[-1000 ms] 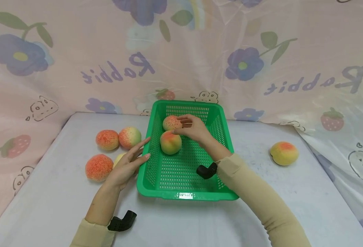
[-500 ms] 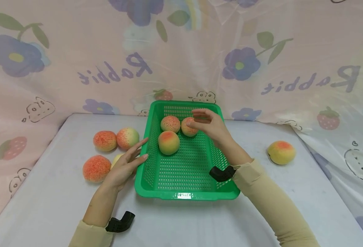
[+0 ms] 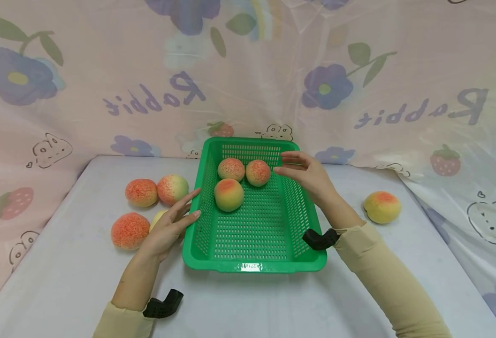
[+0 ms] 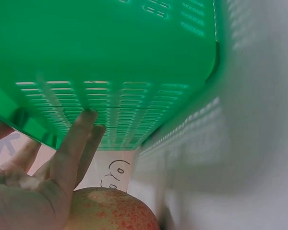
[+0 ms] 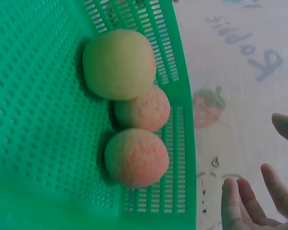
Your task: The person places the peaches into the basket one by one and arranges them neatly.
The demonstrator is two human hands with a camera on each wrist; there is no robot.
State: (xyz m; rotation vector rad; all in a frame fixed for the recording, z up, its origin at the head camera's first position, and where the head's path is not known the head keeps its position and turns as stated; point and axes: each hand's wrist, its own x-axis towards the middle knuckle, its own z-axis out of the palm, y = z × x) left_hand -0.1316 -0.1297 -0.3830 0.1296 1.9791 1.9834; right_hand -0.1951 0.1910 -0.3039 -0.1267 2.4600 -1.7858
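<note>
A green plastic basket [image 3: 254, 266] with slotted walls stands mid-table. Inside, toward its far left, lie three peaches: a yellow one with a red top [image 3: 229, 195], a speckled peach [image 3: 231, 169] behind it, and another speckled peach [image 3: 258, 172] beside that. My left hand [image 3: 169, 230] touches the basket's left side; in the left wrist view its straight fingers [image 4: 73, 148] lie against the slotted wall. Over the basket's right rim hovers my right hand [image 3: 309, 176], fingers spread and holding nothing. The right wrist view shows its thumb and fingertips [image 5: 230, 191] apart from the peaches.
Left of the basket lie a red peach [image 3: 141, 192], a red-and-green peach [image 3: 173, 189], a larger red peach [image 3: 130, 231] and a yellow fruit [image 3: 157, 218] partly behind my left hand. One yellow peach [image 3: 382, 207] sits far right. A patterned curtain [image 3: 248, 70] rises behind the table.
My right hand has let go of a speckled peach inside the basket and moved right, over the right rim. The left hand stays at the basket's left side.
</note>
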